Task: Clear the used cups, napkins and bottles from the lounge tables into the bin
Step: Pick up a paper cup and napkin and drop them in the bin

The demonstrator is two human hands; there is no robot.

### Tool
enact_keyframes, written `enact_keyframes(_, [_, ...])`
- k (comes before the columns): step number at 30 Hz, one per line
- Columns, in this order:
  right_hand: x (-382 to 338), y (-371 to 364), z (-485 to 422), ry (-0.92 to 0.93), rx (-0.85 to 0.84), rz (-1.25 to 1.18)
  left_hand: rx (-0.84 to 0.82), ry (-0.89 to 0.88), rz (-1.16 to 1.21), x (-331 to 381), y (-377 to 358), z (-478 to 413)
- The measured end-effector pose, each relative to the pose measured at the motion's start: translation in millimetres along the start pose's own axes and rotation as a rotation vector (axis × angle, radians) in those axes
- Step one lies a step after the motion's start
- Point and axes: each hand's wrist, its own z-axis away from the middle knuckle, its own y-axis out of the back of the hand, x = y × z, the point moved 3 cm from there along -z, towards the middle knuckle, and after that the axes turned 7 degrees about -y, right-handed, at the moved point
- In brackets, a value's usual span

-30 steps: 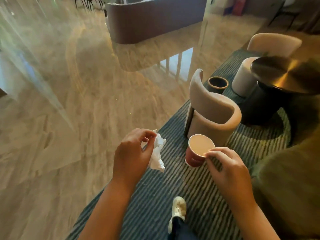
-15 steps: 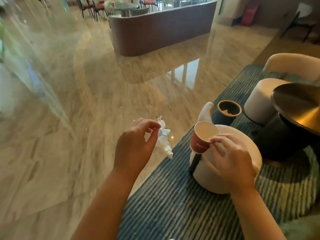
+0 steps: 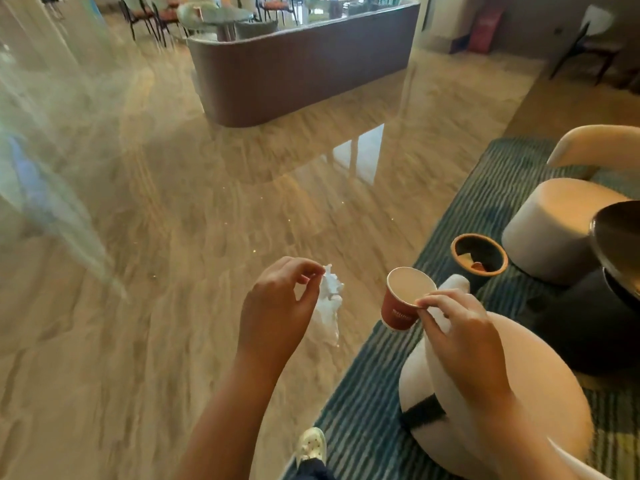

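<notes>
My left hand [image 3: 277,306] pinches a crumpled white napkin [image 3: 329,306] by its top, and the napkin hangs over the marble floor. My right hand [image 3: 460,337] pinches the rim of a red paper cup [image 3: 403,301], tilted with its pale inside showing. Ahead of the cup stands a dark round bin [image 3: 479,254] with an orange-brown rim; some scraps lie inside it. The bin sits on the striped rug between the chairs.
A cream tub chair [image 3: 502,403] is right under my right arm. A round pouf [image 3: 550,226] and a dark round table [image 3: 620,244] stand to the right. A curved brown counter [image 3: 301,64] lies across the glossy floor. My shoe [image 3: 311,445] shows below.
I have walked forward: the chair and bin have come closer and lower in view. Both hands still hold the napkin and the cup, now nearer the bin.
</notes>
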Motion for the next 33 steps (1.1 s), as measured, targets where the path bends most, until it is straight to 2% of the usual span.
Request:
enact_keyframes(7, [9.2, -49.1, -113.3, -0.104, 0.084, 0.021, -0.113, -0.056, 0.146, -50.4, -70.6, -142.7])
enact_keyframes(15, [88.3, -72.7, -195.8, -0.262, 0.114, 0.102, -0.265, -0.143, 0.184, -62.1, -176.7, -251.6])
enact_keyframes(23, [187.1, -82.5, -338.9, -0.357, 0.189, 0.039, -0.373, -0.255, 0.098, -42.6, -284.1, -389.4])
enact_keyframes(29, [250.6, -45.1, -435.9, -0.363, 0.308, 0.052, -0.388, -0.308, 0.163, -6.6, -365.8, -487.9])
enact_keyframes(33, [293.4, -22.0, -461.6, -0.406, 0.358, 0.103, -0.450, -0.347, 0.201, 14.8, -425.2, -520.5])
